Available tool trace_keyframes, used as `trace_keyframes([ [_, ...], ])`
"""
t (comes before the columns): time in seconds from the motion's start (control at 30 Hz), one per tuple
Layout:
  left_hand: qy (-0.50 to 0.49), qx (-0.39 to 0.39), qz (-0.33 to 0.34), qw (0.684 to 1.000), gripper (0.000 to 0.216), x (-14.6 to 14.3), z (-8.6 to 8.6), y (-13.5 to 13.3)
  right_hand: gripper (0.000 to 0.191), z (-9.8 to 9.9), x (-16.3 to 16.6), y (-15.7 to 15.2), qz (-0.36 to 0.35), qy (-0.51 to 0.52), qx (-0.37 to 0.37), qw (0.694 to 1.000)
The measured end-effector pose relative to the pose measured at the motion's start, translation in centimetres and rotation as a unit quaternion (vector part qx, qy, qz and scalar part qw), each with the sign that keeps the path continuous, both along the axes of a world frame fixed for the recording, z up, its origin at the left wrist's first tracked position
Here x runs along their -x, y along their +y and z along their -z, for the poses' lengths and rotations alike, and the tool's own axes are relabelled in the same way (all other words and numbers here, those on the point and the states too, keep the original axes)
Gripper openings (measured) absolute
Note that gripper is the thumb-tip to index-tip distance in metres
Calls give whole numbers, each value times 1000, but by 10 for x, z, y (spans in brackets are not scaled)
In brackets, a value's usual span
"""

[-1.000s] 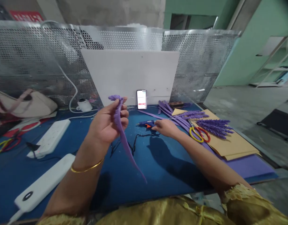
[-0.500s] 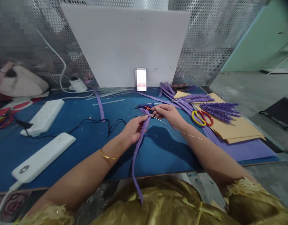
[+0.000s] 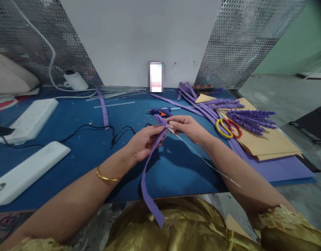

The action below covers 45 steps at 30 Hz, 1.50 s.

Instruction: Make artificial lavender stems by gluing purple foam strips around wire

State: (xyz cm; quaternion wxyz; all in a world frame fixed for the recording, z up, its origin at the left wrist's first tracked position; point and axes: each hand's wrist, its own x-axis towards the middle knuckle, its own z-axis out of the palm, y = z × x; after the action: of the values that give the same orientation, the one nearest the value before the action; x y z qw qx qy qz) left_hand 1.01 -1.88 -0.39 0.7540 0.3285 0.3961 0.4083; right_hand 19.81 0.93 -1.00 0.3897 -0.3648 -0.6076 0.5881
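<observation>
In the head view my left hand (image 3: 144, 143) is closed on a narrow purple paper strip (image 3: 147, 181), gripping it just below a small wound flower tip (image 3: 160, 120). The strip's loose end hangs over the table edge onto my lap. Beside it, my right hand (image 3: 188, 128) pinches at the base of the wound part, where a thin silvery wire (image 3: 202, 157) comes out. This wire slants down to the right across my right forearm. The exact contact of the right fingertips is partly hidden. A blue glue gun (image 3: 160, 111) lies just behind the hands.
Yellow-and-red scissors (image 3: 232, 129) and finished purple flower sprigs (image 3: 251, 120) lie on tan paper (image 3: 270, 143) at the right. Purple strips (image 3: 199, 101) are behind them. White power strips (image 3: 32, 120) and a black cord (image 3: 79, 137) occupy the left. A phone (image 3: 155, 76) stands at the back.
The view has shifted a little downward and closer. The wire now hangs farther down to the right, and the strip's loose end has swung and turned its flat side up. Both hands keep their pinch.
</observation>
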Motion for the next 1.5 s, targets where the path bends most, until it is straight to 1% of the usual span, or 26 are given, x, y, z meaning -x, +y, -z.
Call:
trace_keyframes([
  [0.07, 4, -6, 41, 999, 21, -3, 5, -4, 34, 6, 6, -1, -18, 51, 22, 998],
  [0.13, 11, -12, 64, 998, 20, -6, 8, -6, 37, 8, 9, -4, -30, 96, 41, 994],
  [0.2, 20, -9, 63, 998, 16, -6, 10, -7, 37, 7, 10, -6, -36, 119, 54, 991],
  [0.27, 31, -10, 53, 998, 13, -7, 9, -7, 33, 5, 10, -8, -44, 127, 62, 989],
  [0.4, 49, -12, 42, 998, 12, -7, 4, -7, 26, 0, 10, -10, -42, 128, 63, 989],
  [0.63, 60, 0, 23, 998, 8, -8, 4, -8, 25, 2, 12, -13, -17, 126, 80, 989],
  [0.83, 32, 11, 6, 999, 9, -6, 1, -8, 35, 0, 10, -13, -81, 168, 90, 978],
  [0.9, 26, 15, 5, 1000, 9, -5, 0, -8, 38, 0, 11, -13, -80, 170, 84, 979],
  [1.03, 22, 2, 25, 999, 9, -3, -2, -7, 36, 3, 9, -11, -53, 166, 75, 982],
  [1.2, 28, -3, 53, 998, 9, -1, -5, -4, 35, 2, 4, -9, -58, 148, 69, 985],
  [1.4, 86, -50, 52, 994, 8, -1, -3, -4, 34, -2, 2, -10, -43, 130, 91, 986],
  [1.5, 100, -61, 47, 992, 6, -2, 0, -4, 30, -2, 1, -10, -41, 124, 90, 987],
])
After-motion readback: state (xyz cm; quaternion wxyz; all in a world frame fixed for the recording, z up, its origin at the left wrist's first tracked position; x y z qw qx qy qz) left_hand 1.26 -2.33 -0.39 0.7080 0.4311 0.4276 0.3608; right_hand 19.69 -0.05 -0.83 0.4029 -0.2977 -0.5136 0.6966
